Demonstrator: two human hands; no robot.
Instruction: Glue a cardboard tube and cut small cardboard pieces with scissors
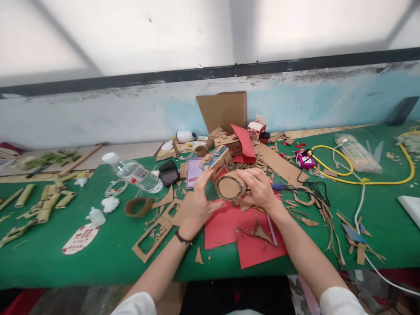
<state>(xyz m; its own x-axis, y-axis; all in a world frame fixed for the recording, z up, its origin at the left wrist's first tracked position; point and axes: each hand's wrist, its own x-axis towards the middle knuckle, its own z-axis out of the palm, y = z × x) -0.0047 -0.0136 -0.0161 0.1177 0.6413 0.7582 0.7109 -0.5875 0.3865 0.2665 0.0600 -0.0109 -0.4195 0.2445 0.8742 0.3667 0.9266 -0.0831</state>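
Observation:
Both my hands hold a short cardboard cylinder (230, 187) above the green table (108, 258), its round closed end facing me. My left hand (201, 202) cups its left side with fingers curled up around the rim. My right hand (259, 189) grips its right side. Red paper sheets (252, 245) lie under my hands, strewn with cardboard scraps. A small cardboard model with blue parts (218, 159) stands just behind the cylinder.
A lying water bottle (136, 173), a black phone (169, 173), a cardboard ring (139, 206) and a cut-out frame (152, 239) lie left. Bamboo pieces (46, 205) lie far left. A pink glue gun (305, 159), a yellow cable (370, 181) and a white cable lie right. An upright cardboard sheet (223, 109) leans on the wall.

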